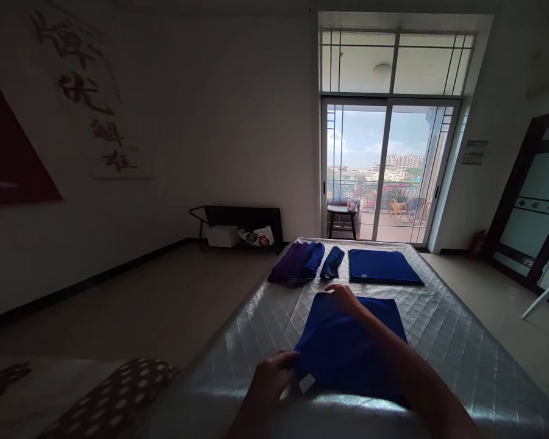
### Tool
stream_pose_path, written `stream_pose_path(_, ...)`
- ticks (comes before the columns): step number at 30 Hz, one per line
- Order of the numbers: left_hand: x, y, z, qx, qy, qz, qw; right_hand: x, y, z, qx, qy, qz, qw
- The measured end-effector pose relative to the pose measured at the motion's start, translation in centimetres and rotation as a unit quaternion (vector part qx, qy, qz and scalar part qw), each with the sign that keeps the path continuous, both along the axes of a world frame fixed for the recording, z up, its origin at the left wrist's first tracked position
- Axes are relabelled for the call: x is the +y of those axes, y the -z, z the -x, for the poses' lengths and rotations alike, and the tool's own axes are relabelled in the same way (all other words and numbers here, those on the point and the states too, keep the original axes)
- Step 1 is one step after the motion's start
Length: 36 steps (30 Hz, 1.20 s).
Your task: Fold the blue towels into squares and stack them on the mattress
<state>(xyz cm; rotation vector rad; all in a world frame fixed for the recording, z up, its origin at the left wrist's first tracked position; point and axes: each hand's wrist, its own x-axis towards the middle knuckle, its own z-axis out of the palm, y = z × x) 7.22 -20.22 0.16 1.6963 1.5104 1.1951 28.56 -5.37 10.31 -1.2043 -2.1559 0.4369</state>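
Observation:
A blue cloth [348, 356] lies flat in a rough square on the silvery quilted mattress, with a white label at its near left corner. My left hand [274, 371] is closed on the cloth's left edge, just above the label. Reaching across the cloth, my right hand [343, 299] has its fingers closed at the far left corner. Parts of the cloth are hidden under my right forearm. Beyond it lie a folded blue cloth stack [384, 266], a small rolled blue cloth [332, 263] and several rolled purple and blue cloths [297, 262].
The quilted mattress [448, 341] fills the middle of the room. A brown polka-dot fabric [105, 396] is at the lower left. Against the far wall stands a dark low rack [242, 216] with a white box [222, 236]. A sliding glass door [384, 171] is behind the mattress.

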Motion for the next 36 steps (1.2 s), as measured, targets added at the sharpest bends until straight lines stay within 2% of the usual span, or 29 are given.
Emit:
stream_pose_path(1, -0.1, 0.7, 0.7, 0.027, -0.017, 0.000, 1.000, -1.0, 0.8, -0.2, -0.011, -0.018, 0.010, 1.000)
stream_pose_path(3, -0.4, 1.2, 1.5, 0.071, -0.028, -0.014, 0.997, -3.3, 1.9, -2.1, -0.031, -0.045, 0.027, 0.998)
stream_pose_path(6, -0.8, 0.8, 1.9, 0.117, -0.017, -0.051, 0.992, -8.1, 3.0, -8.1, -0.066, -0.054, 0.057, 0.995)
stream_pose_path(10, -0.8, 0.2, 2.1, 0.148, 0.004, -0.120, 0.982, -15.7, 4.8, -16.0, -0.072, 0.024, 0.135, 0.988)
stream_pose_path(12, -0.8, -0.1, 2.2, 0.157, 0.004, -0.153, 0.976, -18.7, 5.7, -17.9, -0.053, 0.043, 0.175, 0.982)
stream_pose_path(14, -0.9, -0.6, 2.1, 0.159, -0.011, -0.177, 0.971, -20.5, 6.3, -18.5, -0.029, 0.054, 0.191, 0.980)
stream_pose_path(18, -1.2, -1.4, 1.9, 0.144, -0.022, -0.201, 0.969, -20.9, 6.7, -17.9, 0.004, 0.068, 0.154, 0.986)
stream_pose_path(21, -1.0, -1.1, 1.9, 0.112, -0.020, -0.201, 0.973, -20.4, 6.8, -17.5, 0.018, 0.072, 0.127, 0.989)
stream_pose_path(24, -0.7, -0.8, 2.1, 0.079, -0.027, -0.170, 0.982, -20.2, 7.1, -17.4, 0.026, 0.066, 0.126, 0.990)
stream_pose_path(27, -0.9, -1.3, 2.1, 0.054, -0.042, -0.120, 0.990, -20.3, 7.3, -17.3, 0.031, 0.074, 0.085, 0.993)
stream_pose_path(32, -2.3, -4.0, 1.8, 0.020, -0.071, -0.107, 0.991, -20.8, 6.4, -16.9, 0.037, 0.078, -0.065, 0.994)
stream_pose_path(36, -3.7, -6.7, 1.7, 0.025, -0.095, -0.138, 0.986, -21.5, 3.7, -17.5, 0.024, 0.090, -0.155, 0.984)
